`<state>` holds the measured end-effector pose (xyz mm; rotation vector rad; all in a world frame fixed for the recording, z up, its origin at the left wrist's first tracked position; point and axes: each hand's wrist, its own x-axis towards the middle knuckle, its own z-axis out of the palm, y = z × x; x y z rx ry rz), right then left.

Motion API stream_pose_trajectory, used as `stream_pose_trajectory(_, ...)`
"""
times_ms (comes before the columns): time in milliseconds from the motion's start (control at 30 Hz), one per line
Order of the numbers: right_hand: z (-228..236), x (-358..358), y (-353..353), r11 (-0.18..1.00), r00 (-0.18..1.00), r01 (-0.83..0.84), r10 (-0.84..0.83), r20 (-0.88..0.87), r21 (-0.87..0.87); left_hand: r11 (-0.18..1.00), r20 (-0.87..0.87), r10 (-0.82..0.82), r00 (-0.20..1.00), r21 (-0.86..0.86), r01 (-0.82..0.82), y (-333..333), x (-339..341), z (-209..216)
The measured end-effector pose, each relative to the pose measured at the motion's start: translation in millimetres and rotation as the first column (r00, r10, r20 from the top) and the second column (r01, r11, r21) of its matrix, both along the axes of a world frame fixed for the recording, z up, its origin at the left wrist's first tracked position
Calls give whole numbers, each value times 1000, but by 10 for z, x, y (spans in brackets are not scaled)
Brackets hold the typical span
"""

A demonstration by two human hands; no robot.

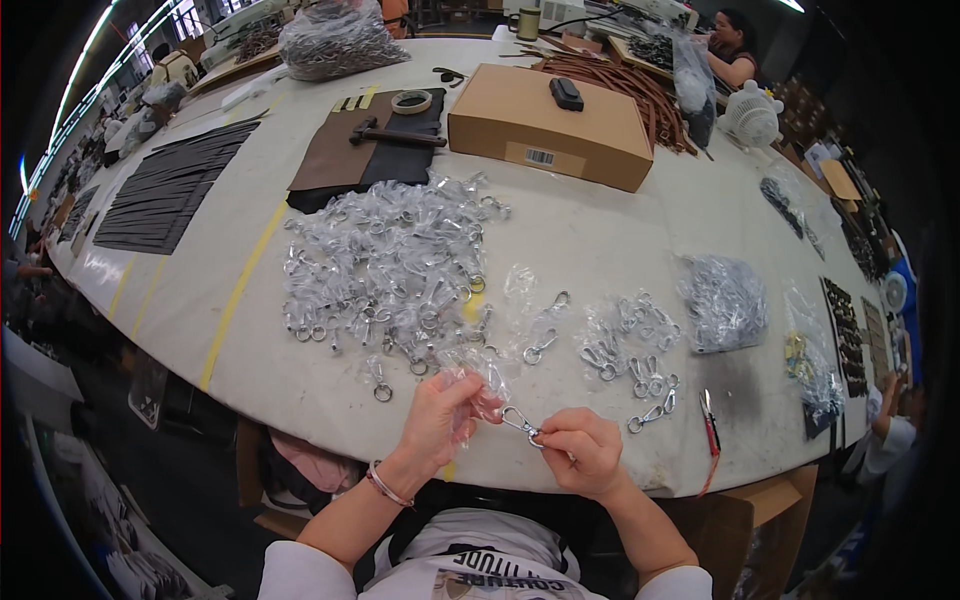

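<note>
My left hand [447, 412] is closed around a small clear plastic bag [482, 366] above the table's near edge. Just to its right, my right hand [583, 450] pinches the ring end of a silver snap hook [519, 421]. The hook's other end points toward the bag's mouth. Beyond my left hand lies a big heap of bagged snap hooks [390, 255]. Several bare snap hooks [648, 376] lie to the right of my hands, beside a loose group of clear bags [625, 325]. One snap hook [541, 345] rests by itself on a clear bag.
Red-handled snips [710, 420] lie at the right near edge. A block of clear bags [722, 300] sits beyond them. At the back are a cardboard box [550, 125] with a black device [566, 94], a hammer [395, 134], a tape roll [411, 101] and black strips [180, 185]. A person [733, 50] sits far right.
</note>
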<state>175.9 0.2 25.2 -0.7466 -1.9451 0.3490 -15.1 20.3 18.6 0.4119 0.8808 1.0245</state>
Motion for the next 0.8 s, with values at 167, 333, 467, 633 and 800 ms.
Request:
stream_pose_trajectory(167, -8, -11, 31, 999, 997, -40, 40, -65, 7, 1000, -16, -6, 1000, 10, 6, 2, -23, -21)
stream_pose_trajectory(333, -31, -15, 41, 1000, 997, -13, 14, -72, 18, 998, -16, -39, 999, 52, 40, -16, 14, -17)
stream_pose_trajectory(467, 75, -26, 40, 991, 998, 57, -56, 10, -125, 979, -24, -123, 992, 161, 125, -41, 9, -81)
stream_pose_trajectory(633, -74, 3, 107, 995, 997, -60, 56, -62, -77, 983, 45, -130, 991, 140, 122, -55, 24, 31)
stream_pose_trajectory(800, -44, -10, 91, 995, 999, -47, 46, 8, 93, 958, 176, -278, 944, -16, 286, -142, -52, -19)
